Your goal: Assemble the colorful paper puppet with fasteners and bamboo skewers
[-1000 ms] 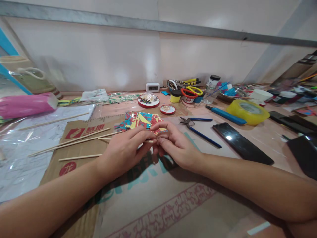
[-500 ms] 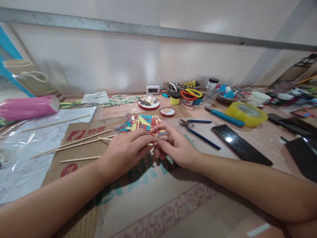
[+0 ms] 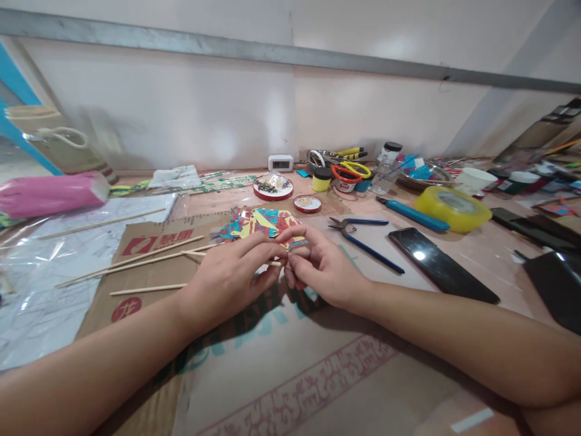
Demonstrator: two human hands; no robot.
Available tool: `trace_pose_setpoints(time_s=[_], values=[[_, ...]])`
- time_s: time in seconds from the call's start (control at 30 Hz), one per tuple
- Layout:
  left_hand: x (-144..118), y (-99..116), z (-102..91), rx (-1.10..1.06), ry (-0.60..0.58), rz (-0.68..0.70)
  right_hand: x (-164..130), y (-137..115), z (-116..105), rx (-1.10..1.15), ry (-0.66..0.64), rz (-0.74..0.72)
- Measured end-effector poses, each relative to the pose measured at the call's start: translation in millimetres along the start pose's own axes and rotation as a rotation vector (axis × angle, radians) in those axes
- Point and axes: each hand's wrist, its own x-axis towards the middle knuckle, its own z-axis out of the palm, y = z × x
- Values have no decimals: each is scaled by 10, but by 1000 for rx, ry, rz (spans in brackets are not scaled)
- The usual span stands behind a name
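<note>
My left hand (image 3: 236, 266) is closed around a thin wooden stick (image 3: 273, 263), whose pale tip pokes out between thumb and fingers. Its fingertips meet those of my right hand (image 3: 324, 266), which is bent in a pinch. What lies between the right fingertips is too small and covered to make out. Just behind both hands lies a flat painted cutout (image 3: 256, 223) in red, yellow and blue, partly hidden by my fingers. Several more wooden sticks (image 3: 136, 261) rest on the cardboard (image 3: 149, 233) left of my left hand.
Blue-handled pliers (image 3: 363, 237), a phone (image 3: 420, 260), a blue cutter (image 3: 411, 213) and a roll of yellow tape (image 3: 454, 209) lie to the right. Behind stand a dish of beads (image 3: 273, 188), a smaller red-rimmed lid (image 3: 307, 204) and a white clock (image 3: 280, 163). A pink pouch (image 3: 52, 194) is far left.
My fingers have shifted slightly at the meeting point, and a bit more of the painted cutout shows between them. The things around have stayed in place.
</note>
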Motion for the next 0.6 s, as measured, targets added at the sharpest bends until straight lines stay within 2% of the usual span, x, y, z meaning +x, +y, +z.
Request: trace_pose_setpoints(time_s=[0.6], values=[[14, 40, -34, -9, -57, -4, -6, 19, 20, -22, 17, 33]])
